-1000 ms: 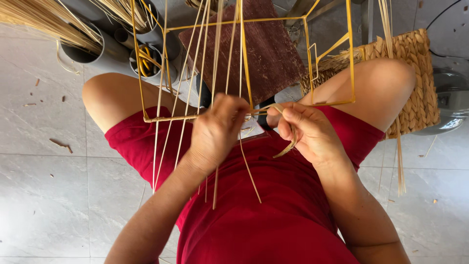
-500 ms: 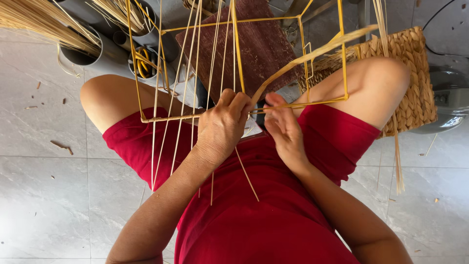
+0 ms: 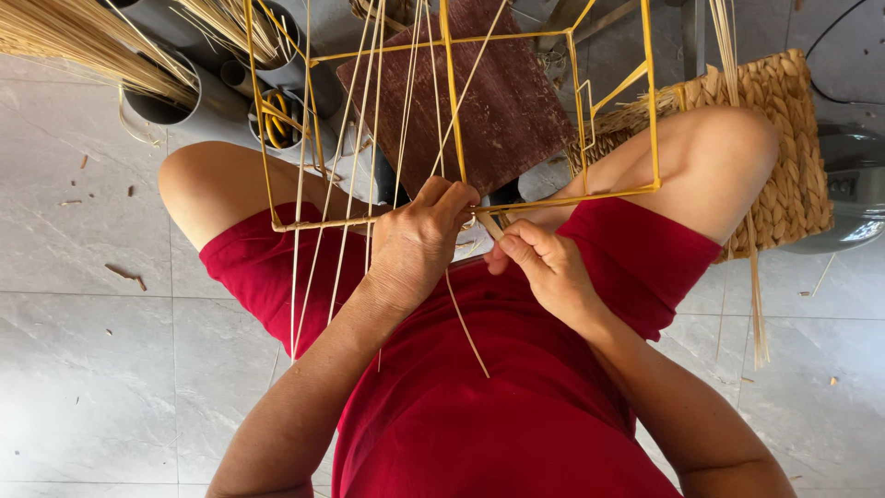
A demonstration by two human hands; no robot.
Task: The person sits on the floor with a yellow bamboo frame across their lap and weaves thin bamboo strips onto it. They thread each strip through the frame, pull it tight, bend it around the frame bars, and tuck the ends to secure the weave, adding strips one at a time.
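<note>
A yellow wire frame (image 3: 651,111) shaped like a box rests across my knees, with several pale reed strips (image 3: 373,120) strung lengthwise over it. My left hand (image 3: 419,242) pinches the near bar of the frame where a strip crosses it. My right hand (image 3: 539,263) sits just to its right, fingers closed on the end of a flat strip at the same bar. One loose strip end (image 3: 468,325) hangs down over my red clothing between both hands.
Grey plastic pipes (image 3: 189,92) holding bundles of dry reed stand at the upper left. A dark red board (image 3: 502,101) lies under the frame. A woven straw mat (image 3: 793,138) is at the right, a grey round appliance (image 3: 857,184) beyond it. Scraps dot the tiled floor.
The long strip that my right hand held arched up to the right has been pulled down tight to the near bar. Both hands stay close together at the bar.
</note>
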